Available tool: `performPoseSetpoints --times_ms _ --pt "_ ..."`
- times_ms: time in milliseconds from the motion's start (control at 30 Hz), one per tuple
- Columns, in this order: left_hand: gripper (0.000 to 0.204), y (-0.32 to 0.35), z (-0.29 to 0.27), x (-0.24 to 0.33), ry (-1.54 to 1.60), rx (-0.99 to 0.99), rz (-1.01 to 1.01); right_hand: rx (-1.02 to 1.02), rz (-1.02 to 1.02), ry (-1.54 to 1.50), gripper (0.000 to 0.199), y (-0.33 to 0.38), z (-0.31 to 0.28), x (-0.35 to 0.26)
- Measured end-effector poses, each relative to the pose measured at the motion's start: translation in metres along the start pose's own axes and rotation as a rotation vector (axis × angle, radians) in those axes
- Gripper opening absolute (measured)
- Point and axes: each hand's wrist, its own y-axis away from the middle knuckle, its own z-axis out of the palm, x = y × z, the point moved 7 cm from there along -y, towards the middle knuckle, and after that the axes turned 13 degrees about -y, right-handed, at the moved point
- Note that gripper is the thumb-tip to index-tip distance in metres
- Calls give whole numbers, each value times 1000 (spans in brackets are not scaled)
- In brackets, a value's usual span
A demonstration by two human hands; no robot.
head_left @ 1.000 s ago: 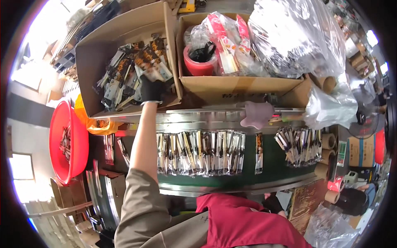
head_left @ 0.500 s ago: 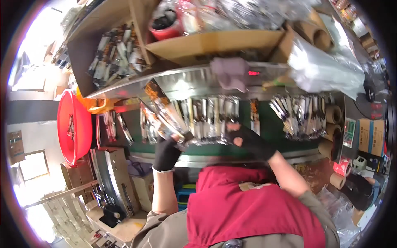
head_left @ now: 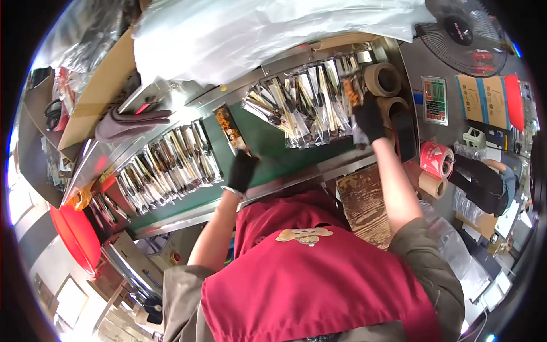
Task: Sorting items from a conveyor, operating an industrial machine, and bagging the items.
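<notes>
My right hand (head_left: 370, 119), in a black glove with bare fingertips, is closed on a slim plastic-wrapped packet (head_left: 351, 92) with orange-and-dark print. It holds this at the right end of a bunch of similar packets (head_left: 319, 105); the packet's lower part is partly hidden. My left hand (head_left: 243, 172), gloved alike, is at the lower end of a lone packet (head_left: 228, 126) lying on the green surface (head_left: 262, 162). Its fingertips are smeared, so its grip cannot be made out. Farther left, a long row of packets (head_left: 171, 164) lies side by side.
Cardboard rolls (head_left: 382, 79) stand at the bench's right end. Clear plastic sheeting (head_left: 273, 37) covers the far side, near a purple-grey cloth (head_left: 128, 124). A red tub (head_left: 74, 239) is at the left. A fan (head_left: 464, 37) and a person (head_left: 484, 182) are at the right.
The view has swung right. My right hand has moved to the right-hand bunch and now holds a packet there. My left hand has left the raised packet and come to the lone one.
</notes>
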Motion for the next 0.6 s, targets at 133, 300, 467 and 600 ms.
performPoseSetpoints --times_ms 133,300,467,600 --pt "53 -60 -32 -44 173 423 -375 -58 3 17 67 -68 -4 61" --pt "61 -114 -12 -63 137 348 -235 -159 215 -55 93 -95 24 16" --pt "90 -112 13 40 -13 64 113 -547 211 -174 75 -34 76 -134" --pt "102 -67 -17 5 716 63 32 -732 239 -916 86 46 231 -144"
